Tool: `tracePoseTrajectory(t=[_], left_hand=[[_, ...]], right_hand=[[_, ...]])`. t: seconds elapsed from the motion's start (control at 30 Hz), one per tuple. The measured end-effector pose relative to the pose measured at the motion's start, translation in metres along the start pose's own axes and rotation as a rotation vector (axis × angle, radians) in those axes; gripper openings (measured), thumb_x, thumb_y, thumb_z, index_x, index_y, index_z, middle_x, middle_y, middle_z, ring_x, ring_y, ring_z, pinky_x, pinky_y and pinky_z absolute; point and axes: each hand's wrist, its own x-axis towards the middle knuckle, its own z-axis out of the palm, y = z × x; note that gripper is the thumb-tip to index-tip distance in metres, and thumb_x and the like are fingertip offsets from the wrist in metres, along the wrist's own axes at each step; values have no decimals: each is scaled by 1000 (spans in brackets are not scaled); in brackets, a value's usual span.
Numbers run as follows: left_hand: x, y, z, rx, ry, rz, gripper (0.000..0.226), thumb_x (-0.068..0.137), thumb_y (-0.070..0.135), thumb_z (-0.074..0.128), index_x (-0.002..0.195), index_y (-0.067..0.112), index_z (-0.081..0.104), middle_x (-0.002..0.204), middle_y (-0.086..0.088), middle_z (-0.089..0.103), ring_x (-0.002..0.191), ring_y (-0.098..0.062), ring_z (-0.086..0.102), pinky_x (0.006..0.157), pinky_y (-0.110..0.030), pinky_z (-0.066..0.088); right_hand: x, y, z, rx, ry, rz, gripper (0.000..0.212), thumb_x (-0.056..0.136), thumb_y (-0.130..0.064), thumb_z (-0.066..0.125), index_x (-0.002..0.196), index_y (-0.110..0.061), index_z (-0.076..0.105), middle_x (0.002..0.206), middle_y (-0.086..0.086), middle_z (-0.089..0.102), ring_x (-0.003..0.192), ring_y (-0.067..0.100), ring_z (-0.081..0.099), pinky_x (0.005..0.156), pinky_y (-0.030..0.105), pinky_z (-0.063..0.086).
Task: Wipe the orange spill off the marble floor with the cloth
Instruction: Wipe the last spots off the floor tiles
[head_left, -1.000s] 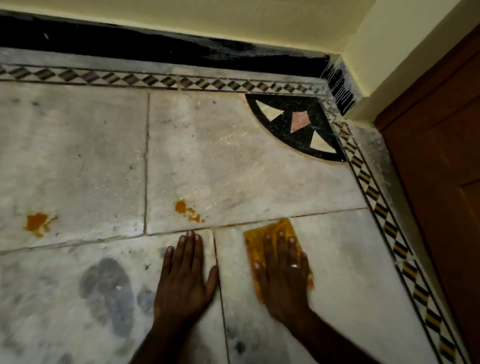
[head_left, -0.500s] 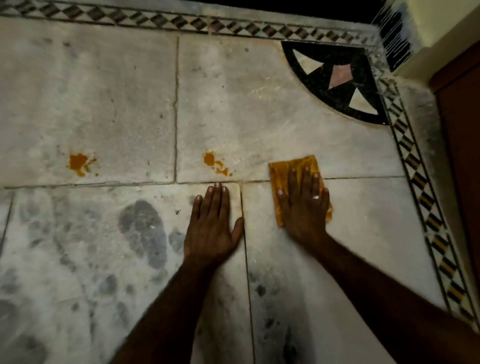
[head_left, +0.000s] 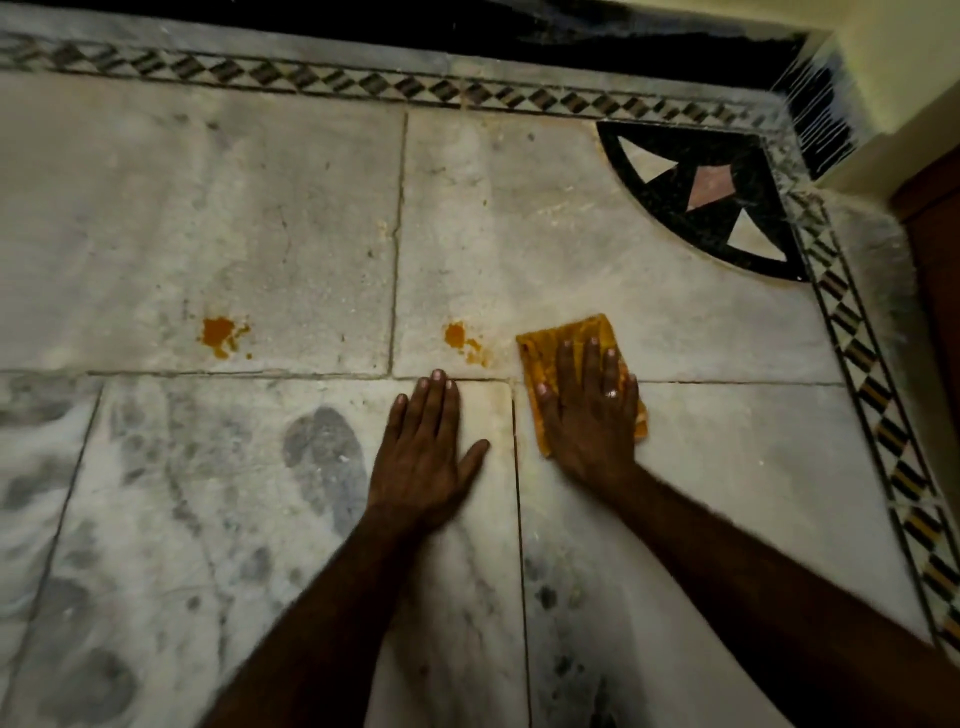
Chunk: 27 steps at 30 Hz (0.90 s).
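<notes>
Two orange spills mark the marble floor (head_left: 571, 249): one spill (head_left: 462, 340) lies just left of the cloth, another spill (head_left: 222, 335) sits further left on the neighbouring slab. The folded orange-yellow cloth (head_left: 576, 335) lies flat across a tile joint. My right hand (head_left: 589, 410) presses on it with straight fingers, covering its lower half. My left hand (head_left: 423, 452) rests flat on the bare floor beside it, fingertips just below the nearer spill.
A black corner inlay (head_left: 727, 244) with pale triangles lies at the upper right. A diamond-pattern border (head_left: 878, 395) runs along the far and right edges. A brown wooden door (head_left: 935, 234) stands at the right. Grey footprints (head_left: 322, 457) mark the near slabs.
My right hand has slid the cloth forward over the tile joint, closer to the nearer spill. My left hand stays planted on the floor. The camera view has shifted.
</notes>
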Motion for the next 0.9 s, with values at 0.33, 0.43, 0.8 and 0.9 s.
tracePoseTrajectory(t=[0.33,0.43,0.8,0.9], left_hand=[[-12,-73,-21,49,55,-137,69,101,44,24,154,1,28,163,-18,25,152,-28,21,125,-44,7],[-15,-78,-23,55,36,-129,73,102,52,17,157,5,20,166,-14,14,154,-23,10,125,-40,0],[-28,-97,-28,30,27,-159,75,102,59,10,159,10,8,167,-8,2,155,-19,-2,125,-40,-3],[-29,-99,-28,42,36,-140,71,103,53,15,158,8,19,167,-10,12,155,-21,7,125,-41,2]], right_hand=[[23,-103,-4,-2,-95,-493,62,103,-53,20,160,-31,6,169,8,0,155,33,0,121,57,1],[61,-84,-15,-18,-142,-379,62,104,-55,20,159,-34,0,169,5,-6,155,30,-3,122,55,-4],[-66,-71,0,59,-95,-194,66,102,-51,14,160,-20,5,167,16,1,154,39,0,120,63,7],[-53,-110,2,67,-128,-472,63,104,-52,16,160,-28,1,168,9,-5,154,33,-7,121,58,1]])
